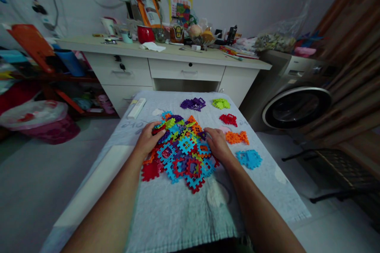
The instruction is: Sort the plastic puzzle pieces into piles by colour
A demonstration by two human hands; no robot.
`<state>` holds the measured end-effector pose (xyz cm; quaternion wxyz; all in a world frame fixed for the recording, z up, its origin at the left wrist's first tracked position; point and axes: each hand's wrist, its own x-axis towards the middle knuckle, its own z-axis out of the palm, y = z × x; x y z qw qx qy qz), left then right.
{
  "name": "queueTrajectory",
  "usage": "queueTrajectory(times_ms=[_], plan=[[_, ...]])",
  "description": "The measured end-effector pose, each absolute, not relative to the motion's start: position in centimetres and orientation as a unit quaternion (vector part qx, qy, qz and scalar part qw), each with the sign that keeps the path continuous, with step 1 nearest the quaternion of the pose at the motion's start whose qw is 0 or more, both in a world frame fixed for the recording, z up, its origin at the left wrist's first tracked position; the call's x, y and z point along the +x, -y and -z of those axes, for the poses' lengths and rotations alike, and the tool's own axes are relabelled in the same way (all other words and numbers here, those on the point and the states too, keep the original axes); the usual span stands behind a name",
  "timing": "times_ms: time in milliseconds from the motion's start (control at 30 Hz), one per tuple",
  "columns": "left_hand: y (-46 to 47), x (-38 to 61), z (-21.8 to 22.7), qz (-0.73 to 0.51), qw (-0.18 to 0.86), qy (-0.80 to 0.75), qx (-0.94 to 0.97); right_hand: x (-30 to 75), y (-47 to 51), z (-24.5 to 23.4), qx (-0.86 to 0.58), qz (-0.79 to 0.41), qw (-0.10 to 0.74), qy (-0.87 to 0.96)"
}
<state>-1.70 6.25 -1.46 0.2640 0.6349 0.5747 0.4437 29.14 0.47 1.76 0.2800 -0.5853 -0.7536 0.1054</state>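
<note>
A mixed heap of interlocking plastic building pieces (187, 146) in blue, red, orange, green and purple lies mid-table. At its left edge, my left hand (148, 139) is closed round several pieces, thumb on the near side; its other fingers are partly hidden. On the heap's right side, my right hand (218, 142) is closed with a purple piece (202, 135) at its fingertips. Single-colour groups lie beyond and to the right: purple pieces (192, 104), light green pieces (221, 104), red pieces (228, 119), orange pieces (237, 137) and blue pieces (249, 159).
A pale cloth (184, 217) covers the table. A white box (137, 108) lies at its far left. Behind stands a cluttered white desk (187, 72). A washing machine (285, 95) and a dark woven chair (335, 166) are on the right, a lined pink bin (50, 130) on the left.
</note>
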Motion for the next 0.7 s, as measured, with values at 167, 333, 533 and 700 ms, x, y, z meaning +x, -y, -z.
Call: queueTrajectory(times_ms=[167, 333, 533, 700], plan=[[-6.3, -1.7, 1.6, -0.446, 0.267, -0.573, 0.634, 29.2, -1.3, -0.9, -0.618, -0.126, 0.236, 0.739], [-6.4, -1.7, 1.7, -0.447, 0.270, -0.572, 0.632, 29.9, -1.6, -0.7, -0.616, -0.103, 0.235, 0.745], [-6.3, -1.7, 1.5, -0.445, 0.266, -0.571, 0.636, 30.4, -1.2, -0.8, -0.598, -0.106, 0.300, 0.736], [-6.2, -1.6, 1.4, -0.446, 0.265, -0.572, 0.635, 30.6, -1.3, -1.4, -0.619, -0.152, 0.380, 0.670]])
